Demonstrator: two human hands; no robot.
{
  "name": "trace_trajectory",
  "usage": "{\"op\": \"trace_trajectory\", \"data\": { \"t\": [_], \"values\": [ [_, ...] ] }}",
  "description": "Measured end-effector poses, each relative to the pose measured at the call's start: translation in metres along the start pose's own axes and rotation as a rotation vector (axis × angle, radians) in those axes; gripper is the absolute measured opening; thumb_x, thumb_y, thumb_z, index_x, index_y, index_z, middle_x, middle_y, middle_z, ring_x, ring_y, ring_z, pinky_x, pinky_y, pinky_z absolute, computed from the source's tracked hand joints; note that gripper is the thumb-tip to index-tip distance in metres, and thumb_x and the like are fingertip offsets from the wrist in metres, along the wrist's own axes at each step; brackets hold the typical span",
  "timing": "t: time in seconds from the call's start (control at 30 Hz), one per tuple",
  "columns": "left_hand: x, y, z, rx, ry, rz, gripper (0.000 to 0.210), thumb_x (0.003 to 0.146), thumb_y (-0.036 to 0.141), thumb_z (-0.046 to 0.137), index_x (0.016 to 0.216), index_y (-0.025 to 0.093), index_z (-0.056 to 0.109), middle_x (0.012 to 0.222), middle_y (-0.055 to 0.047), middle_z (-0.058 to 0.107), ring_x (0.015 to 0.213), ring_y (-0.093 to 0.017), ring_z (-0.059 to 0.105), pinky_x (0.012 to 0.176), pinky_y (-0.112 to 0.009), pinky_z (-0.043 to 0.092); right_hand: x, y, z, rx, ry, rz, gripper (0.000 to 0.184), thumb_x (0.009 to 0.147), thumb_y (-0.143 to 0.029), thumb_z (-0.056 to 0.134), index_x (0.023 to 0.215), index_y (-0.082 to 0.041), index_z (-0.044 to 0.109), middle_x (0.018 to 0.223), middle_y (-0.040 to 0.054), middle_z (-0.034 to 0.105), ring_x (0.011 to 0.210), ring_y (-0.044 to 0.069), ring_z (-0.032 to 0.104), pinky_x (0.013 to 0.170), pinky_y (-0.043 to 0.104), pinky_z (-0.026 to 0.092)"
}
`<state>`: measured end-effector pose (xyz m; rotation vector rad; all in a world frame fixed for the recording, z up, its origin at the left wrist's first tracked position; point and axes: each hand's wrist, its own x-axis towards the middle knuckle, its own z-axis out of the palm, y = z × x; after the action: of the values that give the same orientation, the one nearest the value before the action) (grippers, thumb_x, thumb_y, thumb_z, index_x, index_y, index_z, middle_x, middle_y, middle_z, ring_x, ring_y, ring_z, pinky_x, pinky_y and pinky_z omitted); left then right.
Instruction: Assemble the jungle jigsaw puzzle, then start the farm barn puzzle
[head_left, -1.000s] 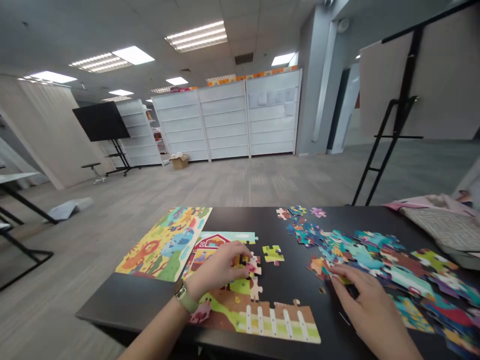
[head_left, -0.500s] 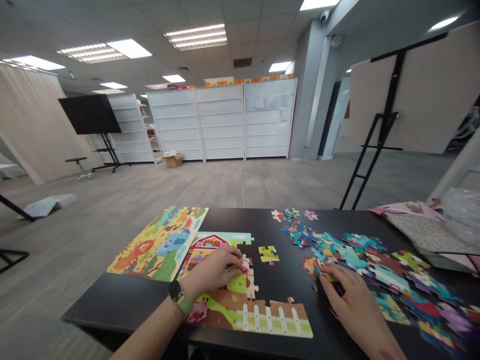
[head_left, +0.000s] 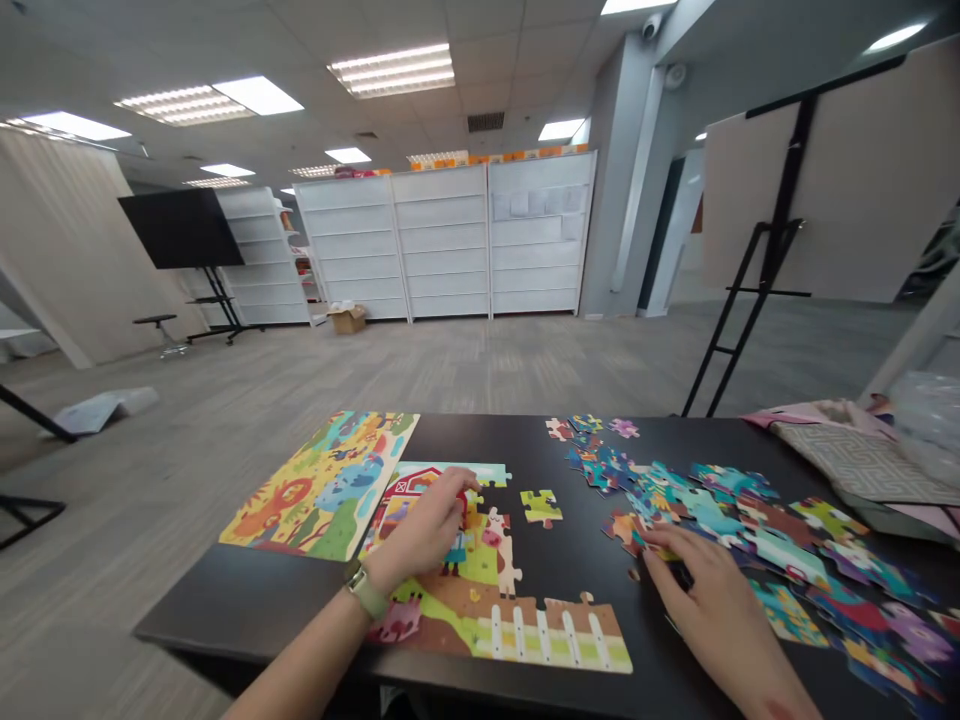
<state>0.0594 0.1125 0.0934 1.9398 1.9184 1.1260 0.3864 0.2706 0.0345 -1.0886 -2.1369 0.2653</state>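
Note:
A partly assembled farm jigsaw puzzle [head_left: 555, 640] lies on the black table, with a red barn, a cow and a white fence. My left hand [head_left: 427, 525] rests over its upper part, fingers loosely bent and thumb apart, fingertips by the gap near the top right edge. Nothing shows in its grasp. A loose green and yellow puzzle piece [head_left: 540, 506] lies just right of the puzzle. At the near side of the loose pieces, my right hand [head_left: 705, 590] has thumb and fingers closed around a small puzzle piece, mostly hidden by the fingers.
A spread of loose puzzle pieces [head_left: 705, 510] covers the table's right side. Left of the puzzle lies a yellow animal picture sheet [head_left: 322, 490]. A patterned cloth bag [head_left: 847, 460] sits at the right edge. Beyond the table stand an easel board [head_left: 840, 190] and white shelves [head_left: 442, 240].
My left hand has shifted up and slightly away from the cow, uncovering its face and the figure beside it. My right hand stays near the same loose pieces.

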Motion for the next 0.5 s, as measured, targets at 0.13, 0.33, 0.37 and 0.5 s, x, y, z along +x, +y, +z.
{"op": "trace_trajectory", "data": {
  "t": [0.13,0.33,0.37,0.5],
  "values": [
    [0.004,-0.014,-0.004,-0.022,0.169,-0.073,0.047,0.081,0.001,0.035,0.12,0.022,0.053,0.119,-0.007,0.061,0.109,-0.02,0.06,0.098,-0.039,0.048,-0.001,-0.003,0.0,-0.037,-0.004,-0.005,0.037,0.088,-0.048,0.046,0.092,-0.023,0.073,0.109,0.0097,0.074,0.106,0.032,0.063,0.096,0.053,0.049],
    [-0.001,-0.014,-0.009,-0.02,0.201,-0.096,0.043,0.082,0.003,0.038,0.117,0.022,0.054,0.114,-0.006,0.062,0.102,-0.019,0.063,0.089,-0.034,0.052,0.001,-0.008,0.002,-0.111,-0.018,-0.024,0.039,0.09,-0.045,0.045,0.096,-0.021,0.074,0.112,0.011,0.073,0.106,0.033,0.062,0.094,0.051,0.049],
    [-0.001,-0.013,-0.008,-0.016,0.197,-0.098,0.041,0.083,0.005,0.039,0.117,0.022,0.055,0.114,-0.006,0.062,0.101,-0.018,0.064,0.087,-0.033,0.052,0.001,-0.009,0.002,-0.124,-0.023,-0.029,0.039,0.09,-0.045,0.044,0.097,-0.021,0.074,0.112,0.0111,0.072,0.106,0.033,0.062,0.093,0.051,0.049],
    [0.007,-0.007,0.0,0.013,0.17,-0.099,0.037,0.088,0.009,0.042,0.12,0.021,0.055,0.113,-0.006,0.065,0.096,-0.019,0.066,0.083,-0.033,0.053,0.001,-0.011,0.003,-0.15,-0.026,-0.04,0.037,0.092,-0.042,0.044,0.098,-0.02,0.074,0.113,0.0108,0.072,0.107,0.032,0.061,0.093,0.049,0.049]
  ]
}}
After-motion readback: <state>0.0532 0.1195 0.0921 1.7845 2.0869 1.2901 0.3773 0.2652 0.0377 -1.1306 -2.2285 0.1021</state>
